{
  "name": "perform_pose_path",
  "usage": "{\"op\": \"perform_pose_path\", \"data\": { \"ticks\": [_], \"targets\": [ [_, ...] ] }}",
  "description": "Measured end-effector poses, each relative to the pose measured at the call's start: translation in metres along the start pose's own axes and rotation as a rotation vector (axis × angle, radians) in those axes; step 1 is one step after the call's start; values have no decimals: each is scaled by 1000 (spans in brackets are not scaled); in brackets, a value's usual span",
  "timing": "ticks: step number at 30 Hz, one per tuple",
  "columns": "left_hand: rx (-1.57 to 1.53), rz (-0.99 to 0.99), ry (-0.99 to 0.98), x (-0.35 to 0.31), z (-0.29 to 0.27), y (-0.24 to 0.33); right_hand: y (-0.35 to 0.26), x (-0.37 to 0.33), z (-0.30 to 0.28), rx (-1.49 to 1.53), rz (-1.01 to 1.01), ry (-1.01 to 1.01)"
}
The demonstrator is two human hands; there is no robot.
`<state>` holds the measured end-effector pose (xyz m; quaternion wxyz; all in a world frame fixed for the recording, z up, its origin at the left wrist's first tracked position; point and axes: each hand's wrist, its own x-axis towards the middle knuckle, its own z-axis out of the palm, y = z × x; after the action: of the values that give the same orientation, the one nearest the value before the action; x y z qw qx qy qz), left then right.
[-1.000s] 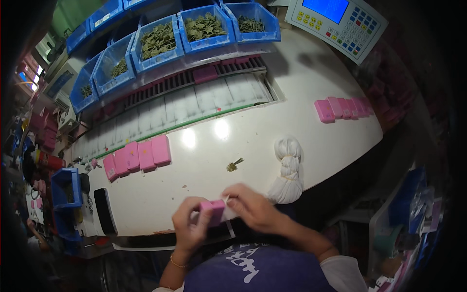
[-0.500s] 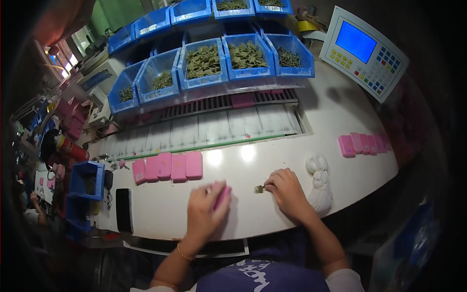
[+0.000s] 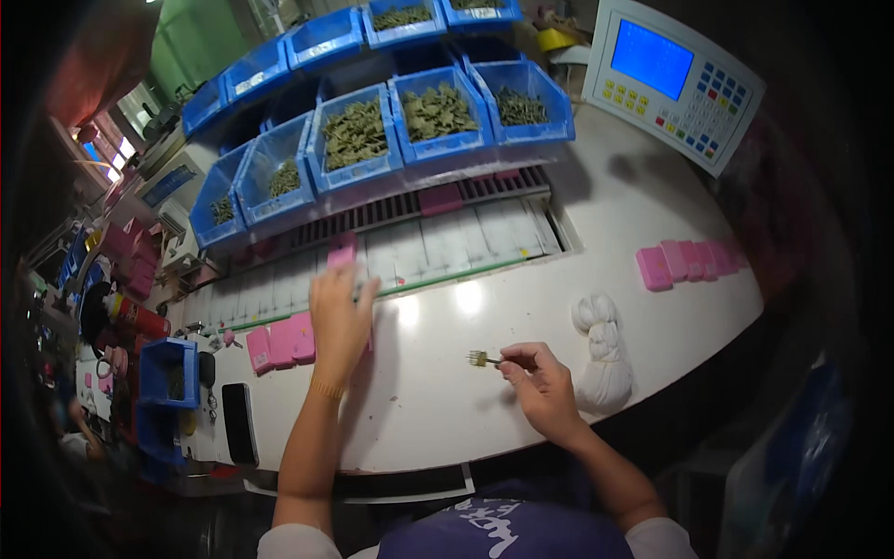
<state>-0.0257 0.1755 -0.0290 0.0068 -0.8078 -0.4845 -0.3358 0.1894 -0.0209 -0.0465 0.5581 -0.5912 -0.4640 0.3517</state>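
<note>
My left hand (image 3: 341,312), blurred by motion, reaches over the near edge of the pale strip of plates (image 3: 410,244). Just past its fingertips is a small pink box (image 3: 343,249); whether the fingers still grip it is unclear. Under the same hand and forearm, a row of pink boxes (image 3: 282,342) is partly hidden. My right hand (image 3: 538,387) is raised a little above the white table, thumb and forefinger pinching the thin dark stem of a small greenish pronged piece (image 3: 479,358). The prongs point left. Beside this hand lies a knotted white bundle of string (image 3: 603,359).
Blue bins (image 3: 354,138) with green-brown pieces stand in tiers behind the strip. A keypad console with a blue screen (image 3: 675,79) rises at the far right. More pink boxes (image 3: 684,261) line the right side. A black phone (image 3: 239,424) and blue bins (image 3: 169,373) are at left.
My left hand has moved forward and left with a pink box, from the table's middle to the strip. My right hand has lifted the pronged piece slightly. The head view has shifted.
</note>
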Motion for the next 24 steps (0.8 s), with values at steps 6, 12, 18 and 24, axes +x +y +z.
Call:
{"op": "perform_pose_path", "data": {
  "ticks": [6, 12, 18, 24],
  "targets": [
    [-1066, -535, -527, -108, -53, 74, -10, -14, 21, 324, 33, -169],
    [-1327, -716, -328, -145, -48, 101, -17, -29, 25, 204, -5, -245],
    [-1385, -706, -280, -151, -46, 108, -20, -34, 23, 7, -332, -212],
    [-1410, -701, -267, -155, -48, 110, -20, -38, 24, 22, -339, -200]
  ]
}}
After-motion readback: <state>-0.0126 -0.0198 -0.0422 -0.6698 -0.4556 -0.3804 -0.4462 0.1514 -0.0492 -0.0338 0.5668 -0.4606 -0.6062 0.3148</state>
